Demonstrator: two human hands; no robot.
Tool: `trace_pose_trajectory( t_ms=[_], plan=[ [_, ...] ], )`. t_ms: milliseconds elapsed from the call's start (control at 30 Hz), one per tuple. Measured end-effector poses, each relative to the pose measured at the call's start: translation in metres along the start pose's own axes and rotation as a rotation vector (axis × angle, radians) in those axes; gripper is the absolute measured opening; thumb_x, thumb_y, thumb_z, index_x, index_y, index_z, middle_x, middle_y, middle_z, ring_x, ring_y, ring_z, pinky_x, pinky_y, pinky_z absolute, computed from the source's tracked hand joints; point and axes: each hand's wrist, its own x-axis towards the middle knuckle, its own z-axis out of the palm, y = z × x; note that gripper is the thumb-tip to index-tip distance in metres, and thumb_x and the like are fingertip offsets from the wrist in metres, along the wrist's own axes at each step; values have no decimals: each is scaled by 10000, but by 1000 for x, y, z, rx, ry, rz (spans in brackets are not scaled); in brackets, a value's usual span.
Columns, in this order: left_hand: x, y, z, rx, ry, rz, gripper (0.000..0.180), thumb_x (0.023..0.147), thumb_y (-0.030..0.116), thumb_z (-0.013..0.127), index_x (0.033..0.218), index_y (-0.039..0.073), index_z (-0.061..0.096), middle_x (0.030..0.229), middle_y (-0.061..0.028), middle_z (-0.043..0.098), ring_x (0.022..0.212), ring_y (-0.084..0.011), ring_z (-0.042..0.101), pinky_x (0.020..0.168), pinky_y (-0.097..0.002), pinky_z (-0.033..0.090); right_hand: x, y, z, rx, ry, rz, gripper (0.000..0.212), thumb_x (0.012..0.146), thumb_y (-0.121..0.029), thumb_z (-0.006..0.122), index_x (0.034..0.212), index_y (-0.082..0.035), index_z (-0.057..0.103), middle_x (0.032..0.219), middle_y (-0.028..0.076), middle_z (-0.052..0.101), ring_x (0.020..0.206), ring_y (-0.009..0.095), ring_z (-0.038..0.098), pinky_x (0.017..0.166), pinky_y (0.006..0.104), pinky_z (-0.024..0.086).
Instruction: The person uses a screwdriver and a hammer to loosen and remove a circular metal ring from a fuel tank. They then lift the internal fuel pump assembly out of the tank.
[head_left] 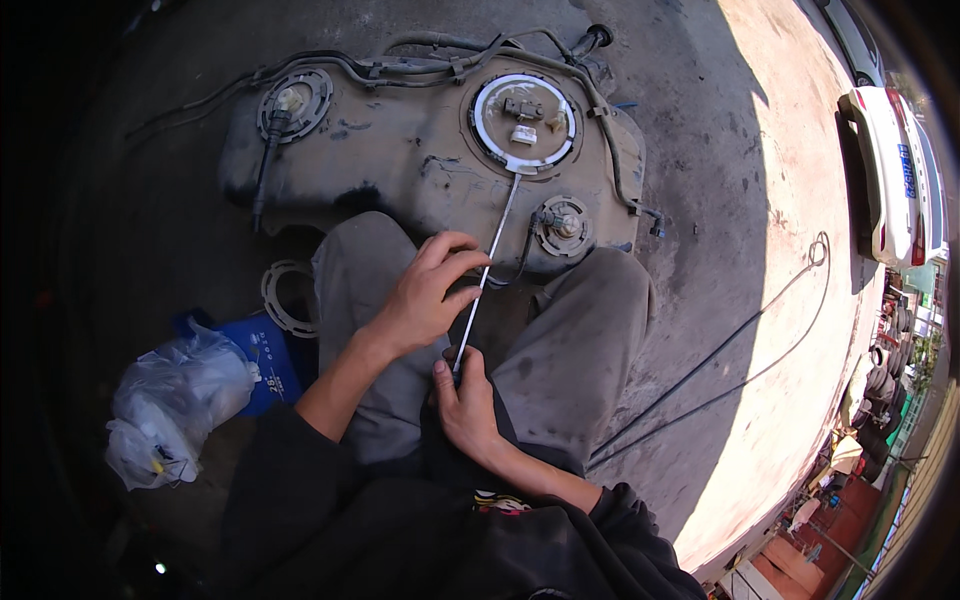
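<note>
Head view: a thin pale rod (503, 219) slants over the near side of the tan tank (400, 150), its far end seeming to meet the white ring (479, 118) on the tank's top. Your right hand (468, 405), on your side of the tank, is closed around the rod's dark lower end; your left hand (420, 300), nearer the tank, is half spread, fingertips just beside the shaft, though I cannot tell if they touch it. To work well, you should probably line the rod up with the ring's near edge, steady it with your left fingers and press gently, lest the tip skid onto the dark connector (523, 109) within the ring. Left of the tank, on your side, a blue box (265, 365) bears white print; well right of the tank, a white car (890, 140) carries a blue plate (906, 172) with pale characters.
</note>
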Motion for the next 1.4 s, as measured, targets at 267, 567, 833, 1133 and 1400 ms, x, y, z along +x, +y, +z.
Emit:
trace_pose_trajectory(
  t_ms=[267,567,833,1133,1400],
  plan=[
    [-134,26,9,-373,212,-527,435,1095,249,525,1410,-51,511,1349,-174,586,1253,-246,576,1067,-343,445,20,-30,10,-16,-140,33,358,1017,-288,655,1144,10,502,913,247,699,850,410,701,727,465,521],
    [-127,29,-23,2,112,-651,572,1095,430,458,1453,-15,453,1284,-300,627,1163,-463,639,948,-471,509,48,-36,35,57,-228,11,416,982,-393,691,1082,-15,549,785,194,686,727,386,689,668,456,517],
    [-123,-30,9,16,231,-581,482,1081,498,443,1261,93,631,960,-231,725,948,-476,685,766,-504,533,74,-12,39,39,-159,-67,376,1012,-364,644,1068,2,576,765,168,678,711,379,678,665,455,517],
    [-126,-54,31,319,244,-556,267,949,352,688,980,93,634,795,-199,703,761,-455,680,613,-547,502,93,-18,48,215,5,11,283,1088,-261,517,985,-1,560,679,112,683,592,232,682,559,385,519],
    [-125,-57,39,443,256,-597,257,954,351,654,958,94,634,773,-217,693,744,-456,679,628,-561,508,92,-13,59,203,75,-66,285,1101,-262,496,989,-7,555,678,95,669,553,180,622,537,343,490]
  ],
)
